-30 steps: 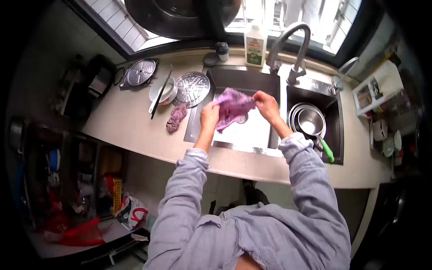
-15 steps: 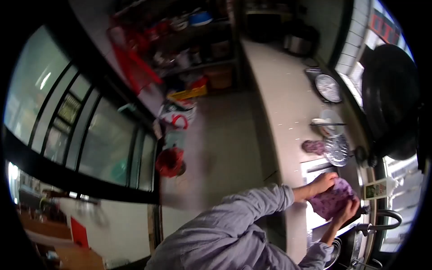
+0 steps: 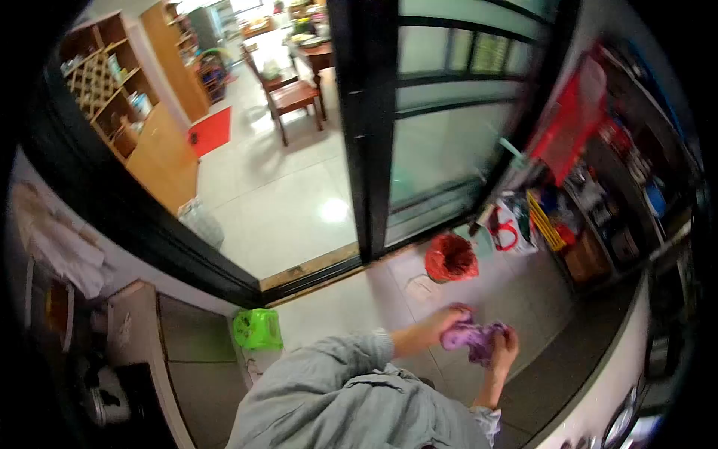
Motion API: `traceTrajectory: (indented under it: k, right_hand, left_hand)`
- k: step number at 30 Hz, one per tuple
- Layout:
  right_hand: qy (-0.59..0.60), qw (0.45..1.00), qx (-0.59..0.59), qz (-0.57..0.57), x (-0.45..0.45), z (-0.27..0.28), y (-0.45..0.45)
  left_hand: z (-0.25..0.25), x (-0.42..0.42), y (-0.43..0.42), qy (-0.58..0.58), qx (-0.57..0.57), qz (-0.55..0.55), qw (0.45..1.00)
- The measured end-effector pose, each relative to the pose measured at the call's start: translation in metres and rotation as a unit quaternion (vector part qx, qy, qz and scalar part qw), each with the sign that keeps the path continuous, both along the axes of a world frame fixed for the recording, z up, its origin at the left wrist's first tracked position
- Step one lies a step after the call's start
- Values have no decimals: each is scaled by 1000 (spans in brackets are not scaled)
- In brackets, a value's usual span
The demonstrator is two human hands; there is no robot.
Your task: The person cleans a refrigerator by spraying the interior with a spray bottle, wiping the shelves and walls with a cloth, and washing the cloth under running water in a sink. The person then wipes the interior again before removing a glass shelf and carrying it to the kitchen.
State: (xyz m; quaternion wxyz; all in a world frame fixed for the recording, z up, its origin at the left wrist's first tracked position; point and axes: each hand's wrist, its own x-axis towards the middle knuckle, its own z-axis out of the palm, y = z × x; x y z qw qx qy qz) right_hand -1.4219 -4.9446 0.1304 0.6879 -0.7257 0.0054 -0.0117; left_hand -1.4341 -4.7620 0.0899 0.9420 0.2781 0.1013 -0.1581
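Note:
A purple patterned cloth (image 3: 476,338) is stretched, bunched up, between my two hands in front of my body. My left hand (image 3: 452,323) grips its left end, fingers wrapped round it. Its right end is held in my right hand (image 3: 505,346), with the fingers closed on it. The cloth hangs in the air above the tiled floor (image 3: 404,314). Beyond it on the floor stands a bin lined with a red bag (image 3: 451,257).
A black-framed glass sliding door (image 3: 370,127) stands open onto a room with a wooden chair (image 3: 292,96) and a red mat (image 3: 212,132). A green plastic stool (image 3: 257,329) is at left. Crowded shelves (image 3: 609,176) and the counter (image 3: 598,389) lie to the right.
My view and body have turned left, away from the sink and counter toward the doorway. The cloth, spread out over the sink before, is now bunched between both hands above the floor.

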Motion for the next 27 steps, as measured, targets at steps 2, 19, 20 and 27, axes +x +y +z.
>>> traceTrajectory:
  k: [2, 19, 20, 27]
  right_hand:
    - [27, 991, 10, 132, 19, 7, 84]
    - [69, 884, 53, 460, 97, -59, 603]
    - [153, 869, 146, 447, 90, -51, 638]
    - [440, 718, 220, 493, 69, -19, 870]
  left_hand:
    - [16, -12, 90, 36, 26, 54, 998]
    - [93, -18, 500, 45, -18, 328, 943]
    - [107, -20, 520, 69, -10, 342, 937]
    - [77, -39, 700, 54, 89, 488, 867]
